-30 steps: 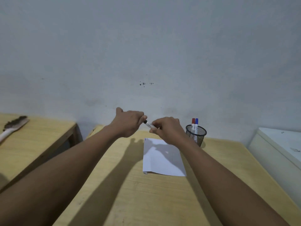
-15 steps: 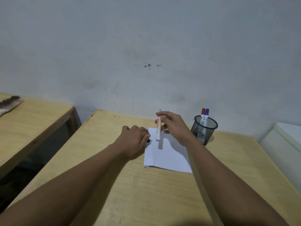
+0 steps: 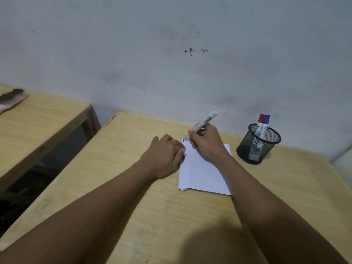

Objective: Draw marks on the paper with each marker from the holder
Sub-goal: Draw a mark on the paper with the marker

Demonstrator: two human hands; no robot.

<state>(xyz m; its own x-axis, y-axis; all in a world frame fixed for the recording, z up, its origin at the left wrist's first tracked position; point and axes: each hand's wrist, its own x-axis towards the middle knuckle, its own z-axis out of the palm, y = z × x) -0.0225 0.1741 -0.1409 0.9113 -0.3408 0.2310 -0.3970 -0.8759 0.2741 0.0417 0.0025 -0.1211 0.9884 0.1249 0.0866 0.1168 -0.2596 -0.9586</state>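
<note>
A white sheet of paper point(image 3: 203, 174) lies on the wooden table point(image 3: 190, 216). My right hand point(image 3: 206, 142) grips a white marker point(image 3: 208, 119) with its tip down at the paper's far left corner, where a short black mark point(image 3: 183, 140) shows. My left hand point(image 3: 164, 157) rests closed at the paper's left edge, with a small black cap point(image 3: 183, 157) showing at its fingertips. A black mesh holder point(image 3: 257, 143) stands to the right of the paper, holding a red-capped marker point(image 3: 261, 121) and a blue-capped marker point(image 3: 266, 121).
A second wooden table point(image 3: 38, 122) stands to the left across a dark gap, with a brush point(image 3: 11, 98) at its far end. A grey wall runs behind both tables. A white surface point(image 3: 342, 161) sits at the right edge.
My hands pulled the cap off the marker, then dropped to the table. The right hand turned the marker tip-down onto the paper's corner and a black mark appeared. The view tilted downward.
</note>
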